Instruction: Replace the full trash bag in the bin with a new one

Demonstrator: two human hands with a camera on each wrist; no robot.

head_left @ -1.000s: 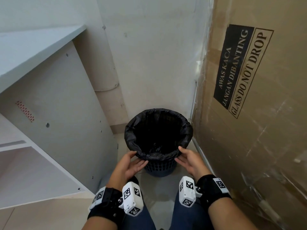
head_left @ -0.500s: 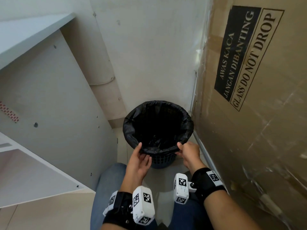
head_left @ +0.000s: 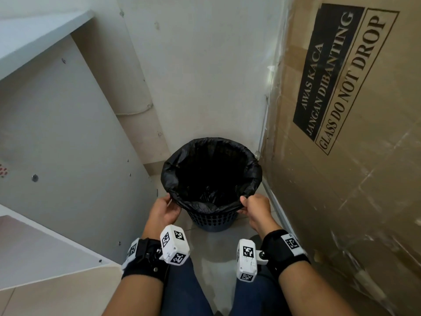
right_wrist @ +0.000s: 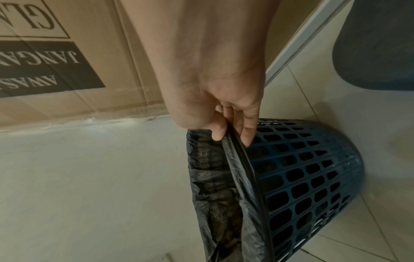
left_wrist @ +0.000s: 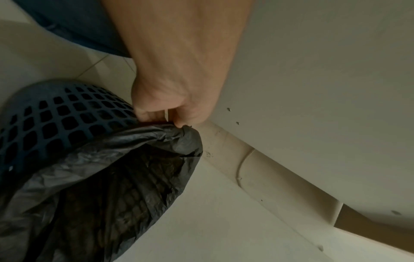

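A dark blue lattice bin (head_left: pixel 214 221) (left_wrist: pixel 56 113) (right_wrist: pixel 302 173) stands on the floor in a corner. A black trash bag (head_left: pixel 211 160) (left_wrist: pixel 107 170) (right_wrist: pixel 215 177) lines it, its edge folded over the rim. My left hand (head_left: pixel 163 208) (left_wrist: pixel 170 113) pinches the bag's folded edge at the near-left of the rim. My right hand (head_left: pixel 252 206) (right_wrist: pixel 226 127) pinches the bag's edge at the near-right, thumb inside and fingers outside. The bag's inside is dark; its contents are hard to make out.
A large cardboard box (head_left: pixel 341 156) marked "GLASS DO NOT DROP" stands close on the right. A white cabinet side (head_left: pixel 68 144) stands close on the left. The wall (head_left: pixel 200 76) rises behind the bin. My knees in blue trousers (head_left: pixel 182 290) are just in front.
Both hands went from resting flat by the near rim to pinching the bag's edge on either side. The head view has moved closer to the bin.
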